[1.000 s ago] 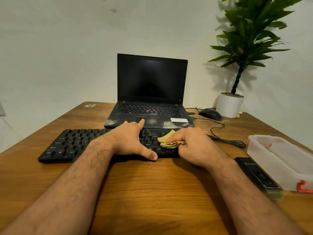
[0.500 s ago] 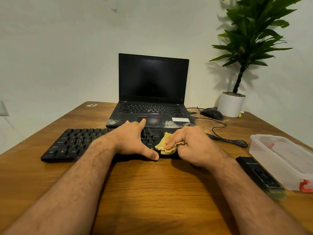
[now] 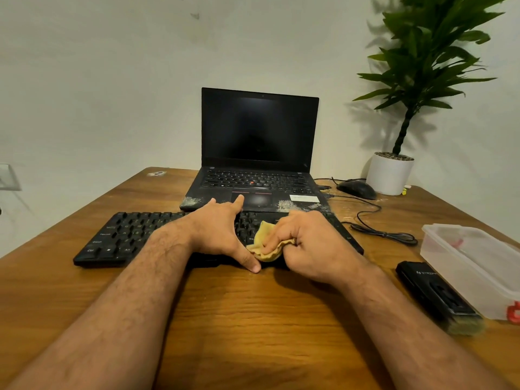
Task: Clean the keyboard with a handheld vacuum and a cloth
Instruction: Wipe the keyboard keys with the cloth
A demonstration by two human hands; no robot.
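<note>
Head view, hands: my left hand (image 3: 218,230) lies flat across the middle of the keyboard (image 3: 123,237), fingers straight and spread, index tip reaching to the laptop's front edge, thumb stretched back onto the wood at the keyboard's near edge. My right hand (image 3: 305,243) is curled tight round the cloth (image 3: 266,243), pinching it against the keys just right of the left thumb. The two hands are close together, nearly touching.

Keyboard: black plastic, long and flat, low rounded keys with pale lettering; it lies crosswise on the table (image 3: 253,319) straight in front of me, its middle hidden under my hands.

Cloth: soft, yellow, bunched into folds; only a crumpled corner shows outside my fist, resting on the keys near the keyboard's near edge.

Handheld vacuum (image 3: 437,296): a black, boxy, matte bar with small pale lettering, lying on the table to my right, its near end blurred and greenish; it lies just beside the plastic box (image 3: 475,266).

Plastic box: translucent, rectangular, rounded corners, a red clip at its near end.

Laptop (image 3: 259,153): black, open, screen dark, red nub among the keys, pale dusty patches on the palm rest; it sits right behind the keyboard.

Mouse (image 3: 356,189): black, domed, glossy, with a thin black cable (image 3: 382,233) looping over the wood.

Plant (image 3: 422,66): long green leaves in a smooth white round pot (image 3: 389,175) at the far right corner.

Surface: brown wood with streaky grain, light crumbs near the mouse.

Room: plain pale wall with a few small marks.
</note>
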